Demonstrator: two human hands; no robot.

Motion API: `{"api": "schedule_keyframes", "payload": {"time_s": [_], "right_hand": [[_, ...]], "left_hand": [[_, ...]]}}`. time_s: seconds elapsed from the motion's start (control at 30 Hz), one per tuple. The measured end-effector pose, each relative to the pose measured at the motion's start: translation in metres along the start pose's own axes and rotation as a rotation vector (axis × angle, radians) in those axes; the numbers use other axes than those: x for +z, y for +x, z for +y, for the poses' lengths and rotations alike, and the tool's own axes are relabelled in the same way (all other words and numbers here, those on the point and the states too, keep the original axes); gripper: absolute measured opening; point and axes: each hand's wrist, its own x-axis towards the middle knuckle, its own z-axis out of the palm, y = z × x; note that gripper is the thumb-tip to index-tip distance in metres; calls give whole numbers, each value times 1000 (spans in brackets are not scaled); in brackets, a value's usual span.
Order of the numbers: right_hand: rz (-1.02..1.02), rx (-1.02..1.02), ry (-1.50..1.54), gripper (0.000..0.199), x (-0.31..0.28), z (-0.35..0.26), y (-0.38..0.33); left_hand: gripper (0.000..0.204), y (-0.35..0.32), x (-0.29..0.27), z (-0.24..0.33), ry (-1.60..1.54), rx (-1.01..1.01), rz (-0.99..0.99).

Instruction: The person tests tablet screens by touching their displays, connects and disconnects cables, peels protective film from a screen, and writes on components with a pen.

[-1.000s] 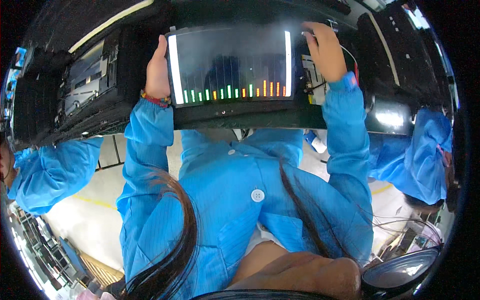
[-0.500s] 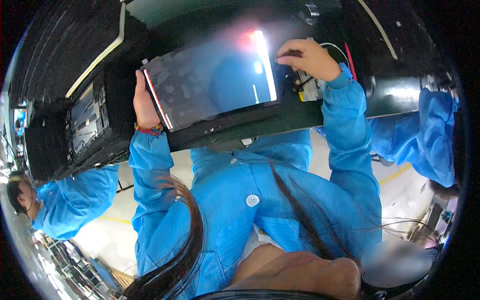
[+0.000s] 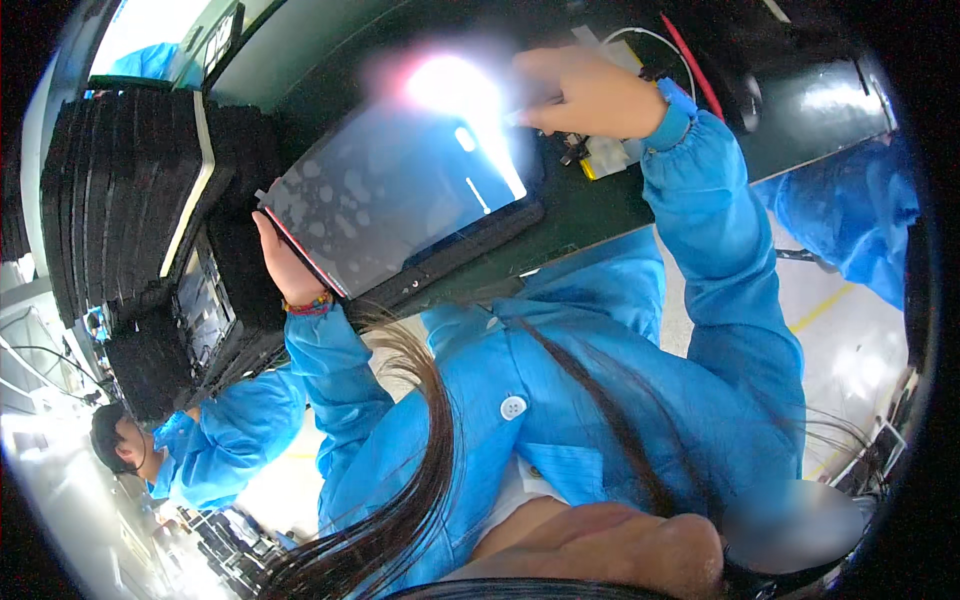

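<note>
A flat, dark screen panel (image 3: 350, 200) with cloudy blotches on its surface lies tilted over a black padded base (image 3: 475, 238). Glare washes out its far right end. My left hand (image 3: 287, 268) is closed round its left edge, the fingers partly hidden beneath. Beyond the panel's right end is my right hand (image 3: 590, 95), thumb and forefinger drawn together close to the glare. What they pinch, if anything, I cannot make out. Just past that hand sit a small board with yellow edging (image 3: 605, 160) and a white cable (image 3: 655, 32).
Tall stacks of black trays (image 3: 125, 190) stand on the left, with an open tray holding parts (image 3: 205, 305) nearer me. A red pen-like stick (image 3: 692, 65) lies at the right. Co-workers in blue sit left (image 3: 225, 440) and right (image 3: 850, 220).
My view has swung, bringing more of the left tray stacks in. The panel appears more slanted, and its bright glare has spread. My right hand now appears closer to the panel's far right corner.
</note>
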Motion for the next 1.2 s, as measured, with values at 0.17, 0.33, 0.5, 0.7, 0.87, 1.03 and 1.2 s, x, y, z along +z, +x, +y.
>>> {"api": "schedule_keyframes", "payload": {"time_s": [0.17,0.33,0.5,0.7,0.87,1.03,1.2], "right_hand": [[25,7,31,18,3,2,1],[2,72,31,16,2,-2,4],[-2,62,13,15,4,-1,6],[-62,88,3,15,3,3,11],[29,2,-41,16,11,3,5],[152,-35,-86,25,25,-1,1],[103,-10,-193,23,27,-1,6]], "left_hand": [[52,1,-3,0,2,15,24],[51,3,-9,1,-47,-25,-38],[52,-2,10,-1,-22,45,-8],[53,-2,12,-2,16,44,10],[52,3,5,-2,-38,24,-3],[52,0,3,-1,-104,0,-91],[52,0,1,-1,-97,-39,-66]]}}
